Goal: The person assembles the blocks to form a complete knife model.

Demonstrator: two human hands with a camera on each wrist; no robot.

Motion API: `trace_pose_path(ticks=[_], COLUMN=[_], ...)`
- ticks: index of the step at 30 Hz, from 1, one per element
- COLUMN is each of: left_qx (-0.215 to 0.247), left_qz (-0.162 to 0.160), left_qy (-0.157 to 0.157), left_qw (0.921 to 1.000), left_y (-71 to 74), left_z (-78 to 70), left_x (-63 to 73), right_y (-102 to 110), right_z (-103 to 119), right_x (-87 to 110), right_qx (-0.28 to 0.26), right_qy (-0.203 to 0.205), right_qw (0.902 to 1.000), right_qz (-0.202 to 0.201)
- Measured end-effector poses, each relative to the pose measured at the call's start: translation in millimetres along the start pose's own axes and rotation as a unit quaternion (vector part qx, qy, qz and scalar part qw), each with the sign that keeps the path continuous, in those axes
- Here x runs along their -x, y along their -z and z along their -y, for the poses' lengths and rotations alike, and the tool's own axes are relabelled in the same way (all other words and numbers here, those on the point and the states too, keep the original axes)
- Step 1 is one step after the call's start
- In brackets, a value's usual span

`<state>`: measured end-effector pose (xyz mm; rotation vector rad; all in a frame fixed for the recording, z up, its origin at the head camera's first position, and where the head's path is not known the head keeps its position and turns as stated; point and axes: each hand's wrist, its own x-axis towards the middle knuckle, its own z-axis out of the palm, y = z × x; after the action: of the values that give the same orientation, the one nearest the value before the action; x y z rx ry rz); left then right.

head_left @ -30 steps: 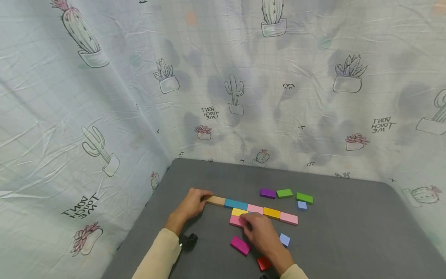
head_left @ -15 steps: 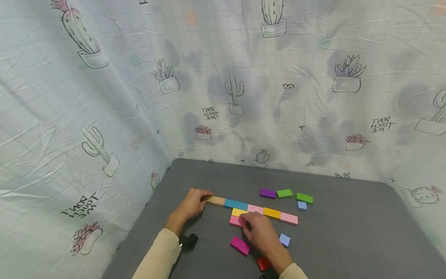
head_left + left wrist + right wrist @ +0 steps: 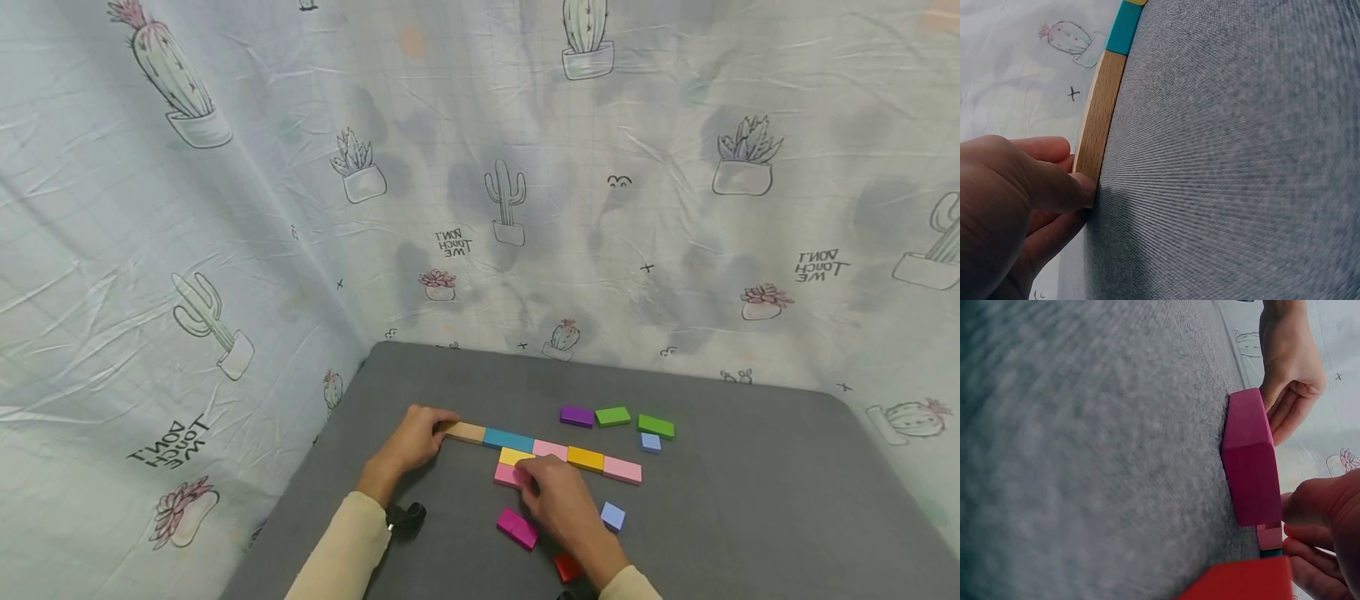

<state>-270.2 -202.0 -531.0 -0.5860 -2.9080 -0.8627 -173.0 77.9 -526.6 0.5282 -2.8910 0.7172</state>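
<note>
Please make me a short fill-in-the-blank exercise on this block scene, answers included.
In the head view, the left grip pinches the wooden block at the ____ end of the row.
The right grip is to the ____ of the magenta block.
Behind the row, left of both green blocks, lies a ____ block.
Nearest the bottom edge lies a ____ block.
Missing words: left, right, purple, red.

L hand [image 3: 410,438] sits at approx 7 o'clock in the head view, L forearm [image 3: 341,546] running up twd 1 o'clock; thumb & fingers pinch, and in the L wrist view the L thumb [image 3: 1063,184] aims btwn 3 & 4. R hand [image 3: 561,497], approx 5 o'clock & lower, has its back up, fingers curled in a pinch, R forearm [image 3: 603,557] angled twd 10–11.
</note>
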Motion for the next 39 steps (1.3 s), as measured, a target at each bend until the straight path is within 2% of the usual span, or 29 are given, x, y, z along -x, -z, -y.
trace_pose_path(ticks=[7,12,15,20,29,39], left_qx=[-0.006,-0.006,-0.006,-0.005,-0.006,0.002], left_qz=[0.002,0.003,0.0,-0.002,0.005,0.011], left_qy=[-0.004,-0.005,-0.007,-0.008,0.001,0.004], left_qw=[1.0,1.0,1.0,1.0,1.0,0.9999], left_y=[-0.4,-1.6,-1.8,-1.5,0.4,2.9], left_z=[-1.4,-0.2,0.3,0.0,0.0,-1.5], left_x=[0.6,-0.2,-0.6,-0.2,-1.9,-3.1], right_y=[-2.0,-2.1,-0.2,7.0,30.0,46.8], right_z=[0.9,1.0,-1.2,-9.1,-13.1,-15.0], right_x=[-1.5,-2.0,-1.6,5.8,30.6,57.6], right_qx=[0.014,0.015,-0.008,-0.075,-0.113,-0.162], right_qy=[-0.003,-0.008,-0.008,-0.017,-0.078,-0.138], right_qw=[0.9998,0.9998,0.9999,0.997,0.99,0.9769], right_qz=[-0.016,-0.011,0.001,0.012,-0.033,0.019])
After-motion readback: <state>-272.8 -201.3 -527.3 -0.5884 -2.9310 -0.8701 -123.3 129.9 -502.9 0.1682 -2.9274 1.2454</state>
